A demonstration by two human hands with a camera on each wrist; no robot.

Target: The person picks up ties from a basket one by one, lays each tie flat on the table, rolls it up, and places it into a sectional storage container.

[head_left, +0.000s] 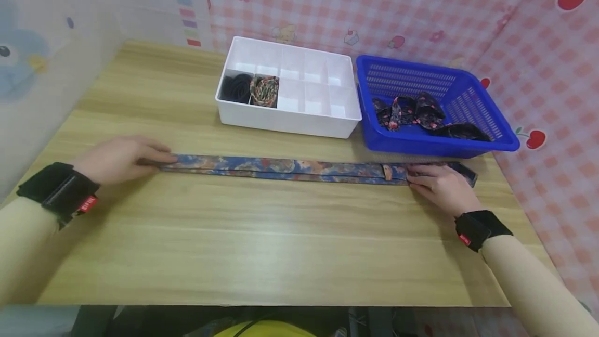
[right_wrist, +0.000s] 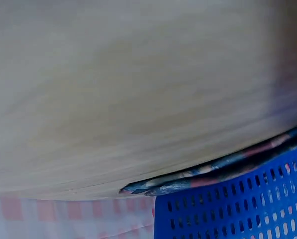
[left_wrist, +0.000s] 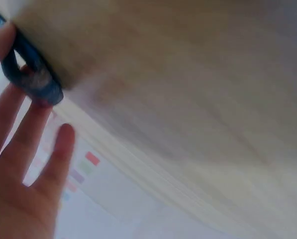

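Note:
A blue floral necktie lies doubled and stretched straight across the wooden table. Its folded left end is pinched between the thumb and fingers of my left hand; the left wrist view shows this fold of the necktie as a small loop. Near the other end, my right hand grips the necktie beside its small loop label. Two pointed tips of the necktie reach past that hand in the right wrist view, where the hand itself is hidden.
Behind the necktie stands a white divided box, with a dark rolled tie and a patterned rolled tie in two compartments. To its right a blue basket holds dark floral ties. Walls border the table's back and sides.

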